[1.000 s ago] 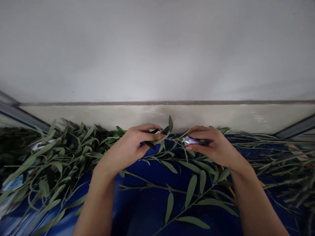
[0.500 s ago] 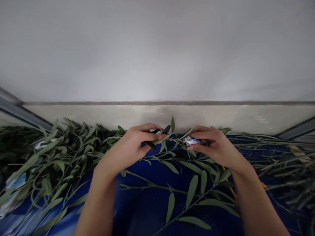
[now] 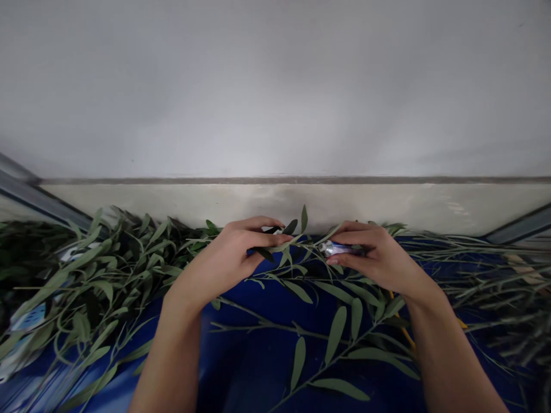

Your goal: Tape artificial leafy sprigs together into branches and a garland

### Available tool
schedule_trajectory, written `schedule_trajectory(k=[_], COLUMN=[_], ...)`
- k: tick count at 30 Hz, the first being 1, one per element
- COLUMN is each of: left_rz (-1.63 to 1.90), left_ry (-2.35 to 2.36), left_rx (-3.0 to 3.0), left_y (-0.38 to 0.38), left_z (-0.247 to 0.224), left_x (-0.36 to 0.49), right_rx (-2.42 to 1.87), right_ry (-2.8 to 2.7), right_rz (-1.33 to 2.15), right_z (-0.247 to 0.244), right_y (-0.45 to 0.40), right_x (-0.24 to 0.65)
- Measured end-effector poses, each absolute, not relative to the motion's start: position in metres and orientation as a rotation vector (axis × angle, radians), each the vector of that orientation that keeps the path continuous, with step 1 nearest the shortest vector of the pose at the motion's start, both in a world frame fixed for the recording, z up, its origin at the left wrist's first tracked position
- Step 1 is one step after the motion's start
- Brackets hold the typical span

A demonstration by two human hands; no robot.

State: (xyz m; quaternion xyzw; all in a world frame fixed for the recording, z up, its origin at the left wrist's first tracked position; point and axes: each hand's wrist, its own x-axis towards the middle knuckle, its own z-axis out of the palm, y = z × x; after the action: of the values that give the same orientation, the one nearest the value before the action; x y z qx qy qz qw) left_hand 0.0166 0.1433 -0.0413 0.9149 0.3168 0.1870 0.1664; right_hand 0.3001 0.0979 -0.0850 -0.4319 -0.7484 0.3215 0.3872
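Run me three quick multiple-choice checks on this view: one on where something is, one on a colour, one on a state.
1. Where is the small silver-and-blue object? A) on the cream ledge B) in the right hand C) under the leaves
2. What colour is the surface under the leafy branches? A) red B) white C) blue
3. What is the left hand doing? A) resting open, palm down B) pinching a leafy stem C) clenched in an empty fist

Answers: 1 B, its fingers close on it; 2 C, blue shows between the leaves; 3 B, its fingers curl around the stem.
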Motion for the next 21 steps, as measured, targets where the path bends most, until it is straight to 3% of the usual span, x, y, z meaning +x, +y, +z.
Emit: schedule_trajectory(k=[14,21], left_rz=[0.478,0.477], left_ry=[0.910,0.957], left_rx=[2.622,2.588], left_y=[0.145,0.147], left_z=[-0.045,-0.042], left_x=[0.017,0.010], right_rx=[-1.137,-0.920], right_ry=[-1.910,-1.720], right_rz=[0.821,0.845], right_z=[-0.084,-0.089], right_y=[0.097,0.096], right_x=[0.299,0.311])
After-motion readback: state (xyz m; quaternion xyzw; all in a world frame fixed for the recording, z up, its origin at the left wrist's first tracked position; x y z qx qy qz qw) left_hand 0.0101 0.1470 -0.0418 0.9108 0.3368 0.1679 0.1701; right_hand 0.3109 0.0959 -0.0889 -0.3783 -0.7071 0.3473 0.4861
